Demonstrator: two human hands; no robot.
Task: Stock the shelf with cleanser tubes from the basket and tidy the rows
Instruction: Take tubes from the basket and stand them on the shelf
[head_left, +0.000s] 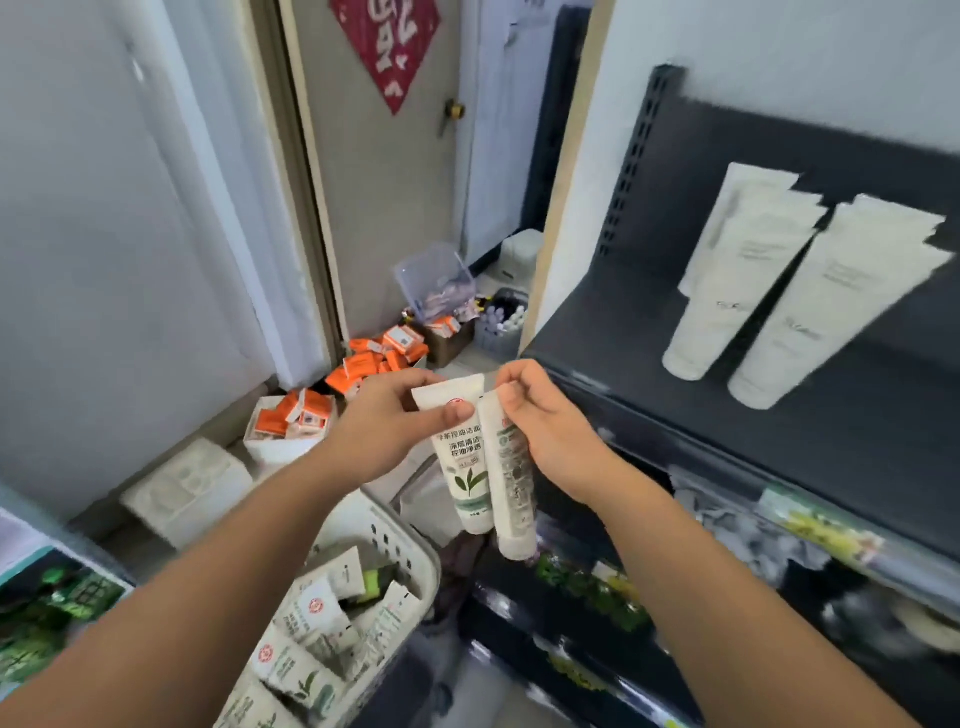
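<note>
My left hand (387, 423) pinches the flat top end of a white cleanser tube with a green leaf print (462, 467), which hangs cap down. Right beside it, my right hand (540, 415) pinches the top of a second white tube (511, 493), its back label facing me. Both tubes hang in front of the dark shelf's front edge (649, 415), above a grey slotted basket (410, 540) that holds several more tubes (306, 639). On the shelf stand two rows of plain white tubes (748, 275), cap down.
Orange packets (363, 364) and open cartons lie on the floor by a door at the back. A white box (187, 483) sits left of the basket. A lower shelf (727, 571) holds dark and green packaged goods. The shelf's left part is bare.
</note>
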